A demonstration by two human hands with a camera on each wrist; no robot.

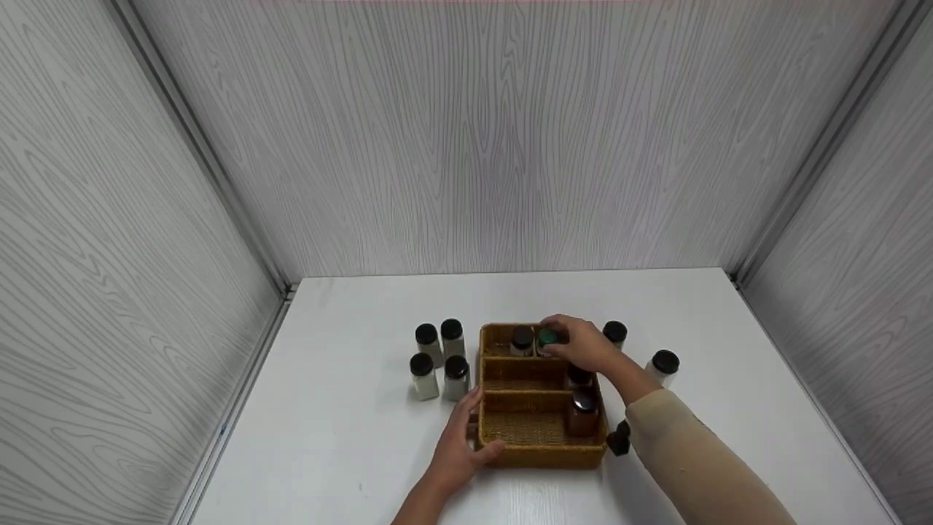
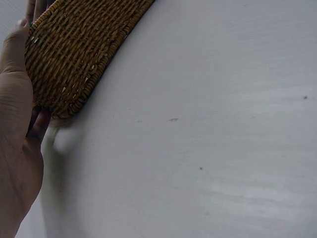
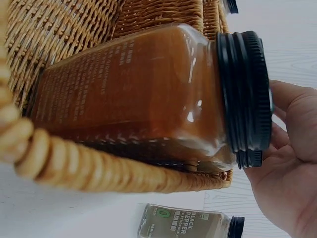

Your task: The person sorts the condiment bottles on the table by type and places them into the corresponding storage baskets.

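Note:
A brown woven basket (image 1: 543, 457) with dividers sits on the white table. My left hand (image 1: 455, 453) grips its front left corner, the thumb along the front wall (image 2: 74, 54). At the back right compartment my right hand (image 1: 587, 346) pinches a green-capped jar (image 1: 547, 337) by its cap. Beside that jar stands a black-capped jar (image 1: 522, 340). In the front compartment, at its right end, is a jar of red-brown powder (image 1: 582, 421); another dark-capped jar (image 1: 579, 375) is behind it. The right wrist view shows the red-brown jar (image 3: 129, 89) close up, its lid hiding my fingertips.
Several black-capped jars (image 1: 423, 375) stand together left of the basket. On the right are a black-capped jar (image 1: 614, 334), a pale jar (image 1: 663, 364) and a dark cap (image 1: 619, 439) by my sleeve. One labelled black pepper jar (image 3: 185, 223) is outside the basket wall.

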